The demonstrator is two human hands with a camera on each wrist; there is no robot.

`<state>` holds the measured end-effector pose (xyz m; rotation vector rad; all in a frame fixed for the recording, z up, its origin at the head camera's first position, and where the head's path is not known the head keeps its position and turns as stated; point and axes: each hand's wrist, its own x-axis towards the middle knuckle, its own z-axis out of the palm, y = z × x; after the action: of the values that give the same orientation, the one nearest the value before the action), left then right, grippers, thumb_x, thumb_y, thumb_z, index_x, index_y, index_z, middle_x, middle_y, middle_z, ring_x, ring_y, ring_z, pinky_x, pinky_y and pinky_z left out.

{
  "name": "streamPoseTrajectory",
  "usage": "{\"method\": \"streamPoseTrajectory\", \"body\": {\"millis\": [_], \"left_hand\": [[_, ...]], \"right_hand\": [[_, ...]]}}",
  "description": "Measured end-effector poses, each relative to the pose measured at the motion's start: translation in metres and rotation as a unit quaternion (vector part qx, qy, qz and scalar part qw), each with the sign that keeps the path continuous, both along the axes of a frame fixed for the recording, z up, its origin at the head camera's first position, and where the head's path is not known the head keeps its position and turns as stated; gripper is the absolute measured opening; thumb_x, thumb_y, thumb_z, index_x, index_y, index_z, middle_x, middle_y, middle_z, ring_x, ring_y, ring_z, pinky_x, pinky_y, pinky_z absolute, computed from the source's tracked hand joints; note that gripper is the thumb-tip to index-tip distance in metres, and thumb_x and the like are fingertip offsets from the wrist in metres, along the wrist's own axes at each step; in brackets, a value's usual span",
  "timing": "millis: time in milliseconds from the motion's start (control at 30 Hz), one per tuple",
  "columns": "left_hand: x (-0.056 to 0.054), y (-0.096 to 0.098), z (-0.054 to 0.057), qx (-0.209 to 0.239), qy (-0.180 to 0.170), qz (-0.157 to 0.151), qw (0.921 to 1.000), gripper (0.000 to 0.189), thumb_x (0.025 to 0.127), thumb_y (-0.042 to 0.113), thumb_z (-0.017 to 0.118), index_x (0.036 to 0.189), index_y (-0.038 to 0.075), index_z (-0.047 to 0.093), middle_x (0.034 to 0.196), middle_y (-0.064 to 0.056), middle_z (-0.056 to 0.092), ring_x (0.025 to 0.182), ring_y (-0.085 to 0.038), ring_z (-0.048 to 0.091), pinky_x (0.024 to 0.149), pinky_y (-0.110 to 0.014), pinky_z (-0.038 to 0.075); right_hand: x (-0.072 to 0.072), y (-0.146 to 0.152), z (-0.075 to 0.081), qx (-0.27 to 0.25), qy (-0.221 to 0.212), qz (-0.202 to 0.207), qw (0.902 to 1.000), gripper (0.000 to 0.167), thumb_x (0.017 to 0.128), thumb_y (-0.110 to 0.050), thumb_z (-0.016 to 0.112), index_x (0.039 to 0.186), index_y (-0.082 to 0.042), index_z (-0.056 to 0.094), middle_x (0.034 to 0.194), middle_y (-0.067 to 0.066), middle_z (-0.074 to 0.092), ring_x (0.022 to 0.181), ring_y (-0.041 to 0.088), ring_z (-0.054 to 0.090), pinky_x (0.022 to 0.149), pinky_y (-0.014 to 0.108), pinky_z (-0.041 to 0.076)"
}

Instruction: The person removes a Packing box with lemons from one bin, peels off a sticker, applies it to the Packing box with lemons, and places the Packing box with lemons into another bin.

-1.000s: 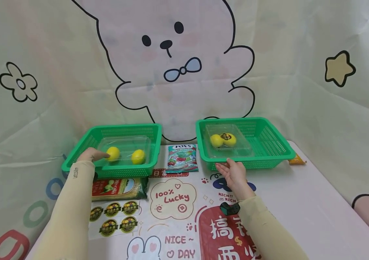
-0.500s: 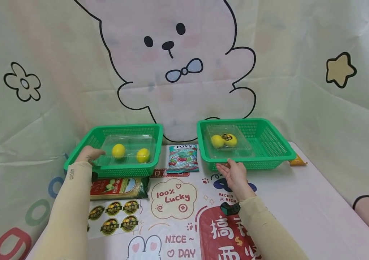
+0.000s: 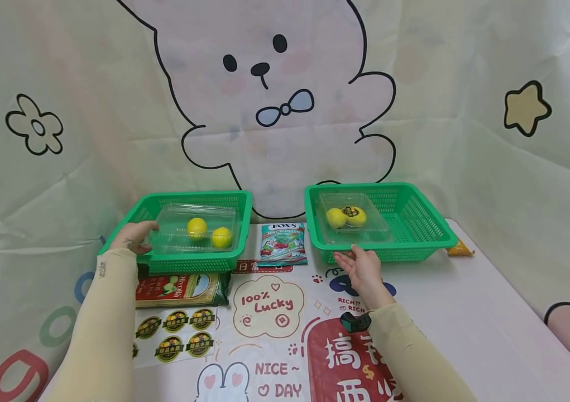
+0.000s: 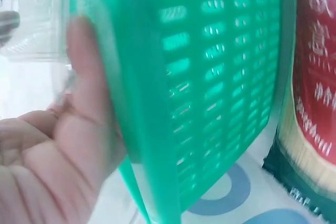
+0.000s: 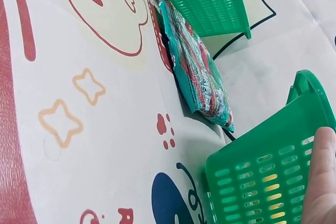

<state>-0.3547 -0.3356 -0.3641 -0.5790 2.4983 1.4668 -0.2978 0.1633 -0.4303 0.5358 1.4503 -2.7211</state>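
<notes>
My left hand (image 3: pixel 136 235) reaches over the left end of the left green basket (image 3: pixel 189 262) and grips the near end of a clear plastic box (image 3: pixel 174 231). Two lemons (image 3: pixel 221 237) lie inside that box, towards its right side. In the left wrist view the thumb (image 4: pixel 86 61) stands beside the basket rim, and a dark fingertip (image 4: pixel 8 24) shows through the clear plastic. At the front of the right green basket (image 3: pixel 380 254), my right hand (image 3: pixel 362 274) rests with its fingers relaxed by the rim. That basket holds another clear box (image 3: pixel 372 231) with two lemons, one stickered.
A teal candy bag (image 3: pixel 282 245) lies between the baskets. In front of the left basket lie a red-and-gold package (image 3: pixel 179 290) and a sheet of round stickers (image 3: pixel 174 340). An orange packet (image 3: pixel 460 247) peeks out beyond the right basket.
My left hand has drawn back leftward to the box's end, which now sits higher. Inside, the left lemon has rolled right, close to the other. My right hand stays in place.
</notes>
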Motion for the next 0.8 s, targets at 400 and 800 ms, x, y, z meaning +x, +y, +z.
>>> {"method": "streamPoseTrajectory", "body": {"millis": [400, 800], "left_hand": [[0.006, 0.002, 0.006, 0.064, 0.043, 0.045, 0.996, 0.083, 0.087, 0.031, 0.052, 0.147, 0.0, 0.004, 0.145, -0.03, 0.025, 0.129, -0.036, 0.04, 0.092, -0.034, 0.05], [0.011, 0.002, 0.023, 0.064, 0.066, 0.083, 0.9923, 0.077, 0.086, 0.036, 0.054, 0.143, -0.003, 0.02, 0.137, -0.026, 0.036, 0.059, -0.004, 0.059, 0.073, -0.027, 0.056]], "right_hand": [[0.002, 0.0, 0.001, 0.003, 0.002, -0.004, 1.0, 0.013, 0.1, -0.017, 0.036, 0.1, -0.005, 0.029, 0.101, 0.015, 0.04, 0.078, 0.018, 0.068, 0.085, 0.028, 0.053], [0.001, 0.0, 0.0, 0.002, -0.002, -0.006, 1.0, 0.013, 0.099, -0.017, 0.037, 0.1, -0.006, 0.029, 0.103, 0.016, 0.041, 0.079, 0.018, 0.068, 0.084, 0.029, 0.053]]}}
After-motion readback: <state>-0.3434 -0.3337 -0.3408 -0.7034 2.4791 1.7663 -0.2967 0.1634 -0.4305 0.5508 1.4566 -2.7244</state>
